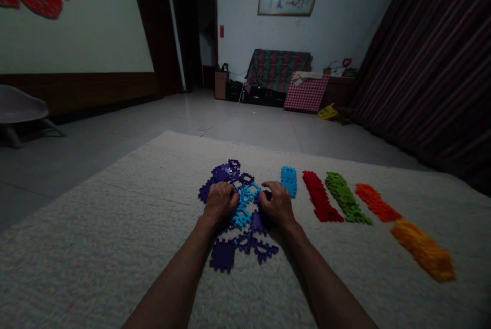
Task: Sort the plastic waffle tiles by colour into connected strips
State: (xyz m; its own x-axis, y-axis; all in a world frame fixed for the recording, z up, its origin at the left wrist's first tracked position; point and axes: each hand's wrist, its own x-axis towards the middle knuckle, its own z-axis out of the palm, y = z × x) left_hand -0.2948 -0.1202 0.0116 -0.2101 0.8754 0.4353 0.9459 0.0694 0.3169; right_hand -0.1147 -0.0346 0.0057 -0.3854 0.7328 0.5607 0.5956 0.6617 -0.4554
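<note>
A loose pile of purple interlocking plastic pieces (222, 255) lies on the cream mat in front of me, with several light-blue pieces (241, 215) mixed into its middle. My left hand (220, 200) rests on the left side of the pile, fingers curled downward; whatever they grip is hidden. On the right side, my right hand (276, 201) is bent over the pile, its thumb and fingers closed about a dark purple piece (267, 195). The light-blue pieces show between the two hands.
Right of the pile lie rows of pieces sorted by colour: light blue (289, 180), red (320, 197), green (347, 198), orange (376, 202) and yellow-orange (424, 249). The mat (95, 216) covers the tiled floor here. A low chair (23, 106) stands far left.
</note>
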